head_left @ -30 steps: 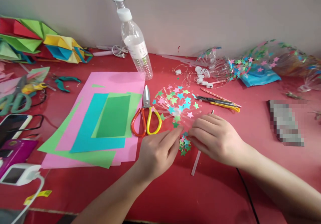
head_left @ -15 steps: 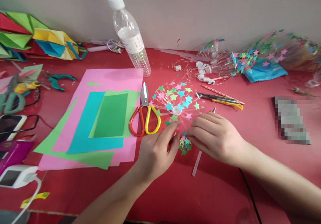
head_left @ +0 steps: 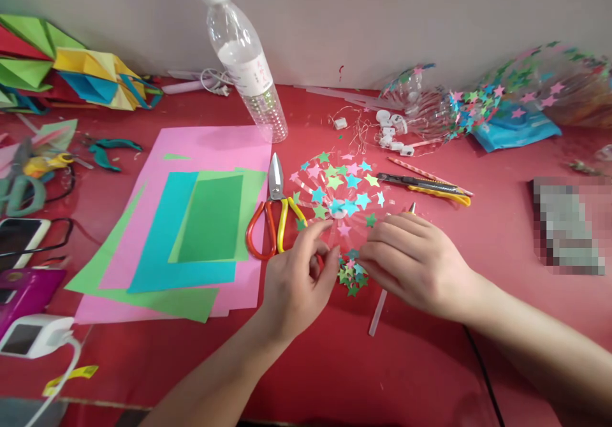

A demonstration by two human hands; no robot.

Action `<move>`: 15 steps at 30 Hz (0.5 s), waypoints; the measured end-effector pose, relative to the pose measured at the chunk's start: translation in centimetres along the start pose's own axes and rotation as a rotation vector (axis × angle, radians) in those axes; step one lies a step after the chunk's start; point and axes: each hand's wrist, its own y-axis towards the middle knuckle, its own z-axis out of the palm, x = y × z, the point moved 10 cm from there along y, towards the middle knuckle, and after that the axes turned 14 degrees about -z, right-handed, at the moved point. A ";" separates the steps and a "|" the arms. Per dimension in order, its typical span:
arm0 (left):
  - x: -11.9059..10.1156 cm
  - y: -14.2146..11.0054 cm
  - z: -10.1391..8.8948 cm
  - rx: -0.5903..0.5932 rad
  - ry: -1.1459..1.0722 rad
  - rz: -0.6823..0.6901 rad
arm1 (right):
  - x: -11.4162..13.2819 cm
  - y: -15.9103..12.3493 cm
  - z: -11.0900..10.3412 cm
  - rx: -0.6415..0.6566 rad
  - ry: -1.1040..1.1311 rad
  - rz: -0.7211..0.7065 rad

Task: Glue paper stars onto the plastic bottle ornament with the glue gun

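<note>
A clear plastic balloon printed with coloured stars (head_left: 340, 192) lies flattened on the red table (head_left: 411, 363). Both hands work at its bunched neck (head_left: 352, 275). My left hand (head_left: 297, 282) pinches the clear film near the neck with thumb and fingers curled. From the right, my right hand (head_left: 412, 261) has its fingertips closed on the neck. A clear plastic stick (head_left: 377, 313) pokes out below the right hand.
Red-and-yellow scissors (head_left: 275, 215) lie left of the balloon on stacked pink, green and blue paper sheets (head_left: 191, 223). A plastic bottle (head_left: 245, 57) stands behind. A yellow utility knife (head_left: 425, 188), more star balloons (head_left: 478, 105), folded paper shapes (head_left: 71, 70), phones (head_left: 21, 239) and pliers lie around.
My left hand's fingers have curled from stretched out into a pinch on the film. The balloon's star disc has shifted slightly. The right hand has barely moved.
</note>
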 end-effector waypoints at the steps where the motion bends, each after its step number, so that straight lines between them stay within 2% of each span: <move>1: 0.0 0.0 -0.2 -0.021 0.021 0.008 | 0.0 0.0 0.0 -0.002 -0.001 0.000; 5: 0.0 0.2 -0.6 -0.051 0.037 0.028 | 0.2 0.1 -0.1 -0.010 0.004 -0.005; 11: -0.5 -0.1 0.1 0.057 -0.048 0.021 | 0.8 -0.1 -0.9 -0.020 0.018 -0.033; 15: 0.0 -0.3 -0.1 0.050 -0.098 -0.046 | 0.7 -0.3 -1.2 -0.001 0.033 -0.033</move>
